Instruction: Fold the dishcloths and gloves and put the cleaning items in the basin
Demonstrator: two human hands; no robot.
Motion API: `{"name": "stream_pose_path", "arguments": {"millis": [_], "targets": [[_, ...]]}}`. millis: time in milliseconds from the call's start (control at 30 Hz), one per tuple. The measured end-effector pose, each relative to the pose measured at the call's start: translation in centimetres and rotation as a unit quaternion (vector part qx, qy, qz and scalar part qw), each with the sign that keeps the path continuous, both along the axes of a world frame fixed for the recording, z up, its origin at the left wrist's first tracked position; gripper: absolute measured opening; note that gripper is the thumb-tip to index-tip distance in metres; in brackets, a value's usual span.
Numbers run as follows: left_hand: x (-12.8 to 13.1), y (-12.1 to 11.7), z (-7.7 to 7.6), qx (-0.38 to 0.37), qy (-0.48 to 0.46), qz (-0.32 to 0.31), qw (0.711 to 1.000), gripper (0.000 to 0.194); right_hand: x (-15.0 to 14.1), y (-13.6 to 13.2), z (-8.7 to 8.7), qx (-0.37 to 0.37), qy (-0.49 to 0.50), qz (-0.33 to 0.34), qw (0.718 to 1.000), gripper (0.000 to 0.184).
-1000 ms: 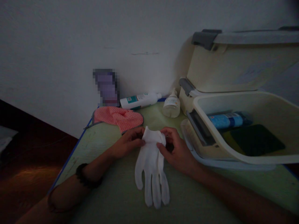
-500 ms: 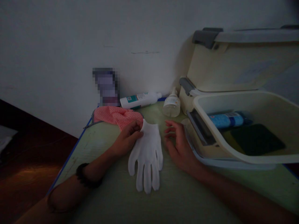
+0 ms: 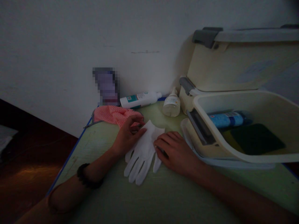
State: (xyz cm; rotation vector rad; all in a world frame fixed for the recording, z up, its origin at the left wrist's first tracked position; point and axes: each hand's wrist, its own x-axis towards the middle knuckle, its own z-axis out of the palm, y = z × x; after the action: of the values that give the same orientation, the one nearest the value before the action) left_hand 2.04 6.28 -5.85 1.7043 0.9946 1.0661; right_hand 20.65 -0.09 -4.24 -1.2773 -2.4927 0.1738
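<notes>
A white fabric glove [image 3: 144,152] lies on the table with its fingers toward me and its cuff away. My right hand [image 3: 178,152] is closed at the glove's right edge, its fingertips on the fabric and its thumb partly hidden underneath. At the other side, my left hand [image 3: 129,135] has its thumb and fingers apart. Its thumb tip touches or hovers just over the glove's left edge near the cuff. Behind that hand sits a crumpled pink cloth [image 3: 109,115] with a dark edge.
A white bottle [image 3: 140,99] lies on its side by the wall, beside a clear pump bottle [image 3: 171,105]. To the right stands an open cream bin [image 3: 229,152], its lid raised, holding a blue-labelled bottle [image 3: 227,119] and a dark green scouring pad [image 3: 257,140]. A blurred-out item [image 3: 107,87] leans on the wall.
The glove has been turned over: its thumb now points out on the right instead of the left. My right hand has moved left onto it, and my left hand's fingers have spread apart.
</notes>
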Motion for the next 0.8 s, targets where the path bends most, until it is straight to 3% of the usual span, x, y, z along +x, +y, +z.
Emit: {"name": "stream_pose_path", "arguments": {"millis": [100,167,233,367,600,800], "targets": [[-0.2,0.0,0.3,0.15,0.08,0.044,0.984,0.041,-0.1,-0.5,0.2,0.005,-0.026,0.008,1.0,0.018],[-0.5,0.0,0.6,0.285,0.142,0.062,0.946,0.037,0.0,-0.7,0.3,0.005,-0.037,0.017,0.999,0.019],[-0.8,-0.1,0.8,0.371,0.18,0.056,0.909,0.027,0.0,-0.7,0.3,0.006,-0.035,0.034,0.999,0.018],[-1.0,-0.2,0.9,0.386,0.216,0.032,0.896,0.015,0.0,-0.6,0.1,-0.019,0.001,0.054,0.998,0.022],[-0.9,-0.3,1.1,0.429,0.275,0.013,0.86,0.011,-0.1,-1.5,-1.2,-0.031,-0.072,-0.04,0.996,0.051],[-1.8,0.7,1.0,0.42,0.334,-0.035,0.843,0.013,-0.5,-2.0,-0.5,-0.095,-0.105,-0.126,0.982,0.063]]}}
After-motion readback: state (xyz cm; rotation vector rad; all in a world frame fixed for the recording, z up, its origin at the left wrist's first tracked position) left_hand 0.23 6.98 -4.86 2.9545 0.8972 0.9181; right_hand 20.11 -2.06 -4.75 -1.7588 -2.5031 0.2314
